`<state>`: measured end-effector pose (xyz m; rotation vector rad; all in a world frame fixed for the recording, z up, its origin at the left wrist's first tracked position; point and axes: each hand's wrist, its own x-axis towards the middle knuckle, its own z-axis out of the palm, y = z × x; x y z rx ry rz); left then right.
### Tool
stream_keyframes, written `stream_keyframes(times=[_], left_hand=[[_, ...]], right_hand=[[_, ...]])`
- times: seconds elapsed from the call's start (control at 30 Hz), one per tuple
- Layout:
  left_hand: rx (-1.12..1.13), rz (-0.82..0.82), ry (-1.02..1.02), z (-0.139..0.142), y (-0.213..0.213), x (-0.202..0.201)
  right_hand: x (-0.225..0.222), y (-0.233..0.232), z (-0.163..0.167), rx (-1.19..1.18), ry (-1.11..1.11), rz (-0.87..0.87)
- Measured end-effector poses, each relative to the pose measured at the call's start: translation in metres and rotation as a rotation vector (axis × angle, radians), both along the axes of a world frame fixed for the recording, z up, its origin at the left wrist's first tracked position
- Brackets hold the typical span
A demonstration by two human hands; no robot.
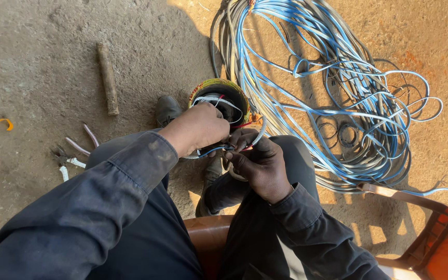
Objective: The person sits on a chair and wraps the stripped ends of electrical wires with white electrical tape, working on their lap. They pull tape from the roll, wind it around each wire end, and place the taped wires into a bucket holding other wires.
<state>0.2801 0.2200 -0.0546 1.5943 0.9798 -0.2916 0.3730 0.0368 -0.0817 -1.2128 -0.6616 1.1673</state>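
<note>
Head cam: left hand (pixel 198 129) & right hand (pixel 260 163) are both pinching thin blue and red wires (pixel 221 150) over round yellow-rimmed tub (pixel 219 85).

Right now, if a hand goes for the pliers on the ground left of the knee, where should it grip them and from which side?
Probably take the pliers by the pale pink handles, coming from above on the far side. The handles splay away from the person and lie clear on the ground, while the dark head points back near the left sleeve.

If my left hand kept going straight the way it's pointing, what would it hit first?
Probably the round can with wires inside: the left hand points up and right toward its rim, just ahead. Depth is unclear, so it might pass above.
</note>
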Motion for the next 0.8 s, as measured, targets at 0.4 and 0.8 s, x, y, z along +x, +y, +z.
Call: stream_keyframes(times=[0.4,0.8], left_hand=[[0.27,-0.222,-0.248,-0.008,-0.013,-0.035],[0.798,-0.047,-0.345,0.03,-0.022,-0.03]], right_hand=[[0.003,0.004,0.009,-0.071,-0.004,0.162],[0.009,0.0,-0.007,-0.021,0.271,0.234]])
